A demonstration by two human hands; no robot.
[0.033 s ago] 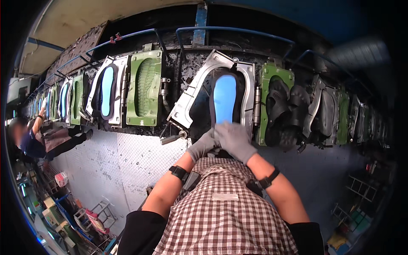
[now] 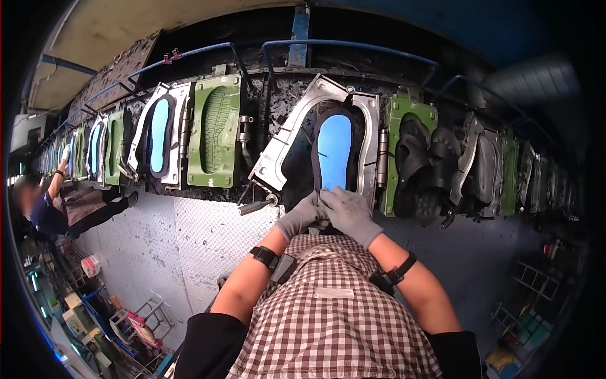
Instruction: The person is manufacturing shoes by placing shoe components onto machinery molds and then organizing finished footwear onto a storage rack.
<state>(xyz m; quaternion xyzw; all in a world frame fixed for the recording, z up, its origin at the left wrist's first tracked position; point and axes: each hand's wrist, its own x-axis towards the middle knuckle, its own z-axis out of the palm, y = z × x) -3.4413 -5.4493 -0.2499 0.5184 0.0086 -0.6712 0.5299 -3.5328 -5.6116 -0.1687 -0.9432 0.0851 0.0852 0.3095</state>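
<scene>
A dark shoe upper with a bright blue sole-shaped face (image 2: pixel 334 151) stands sole up in the middle, inside an open silver mould frame (image 2: pixel 297 114). My left hand (image 2: pixel 304 216), in a grey glove, is closed at the near end of the upper. Beside it my right hand (image 2: pixel 349 213), gloved likewise, has its fingers bent over the same end, thumb side against the left hand. Both hands seem to pinch the upper's edge; the fingertips are partly hidden.
A green sole mould plate (image 2: pixel 214 132) lies open to the left, with another blue-faced upper (image 2: pixel 160 136) beyond it. Black sandals (image 2: pixel 429 158) rest on a green plate at right. A mould handle (image 2: pixel 255 206) juts out near my left hand. A co-worker (image 2: pixel 50 205) works far left.
My right hand has drawn slightly nearer and lower, its fingers less far over the blue face. The upper's dark rim shows more around the blue.
</scene>
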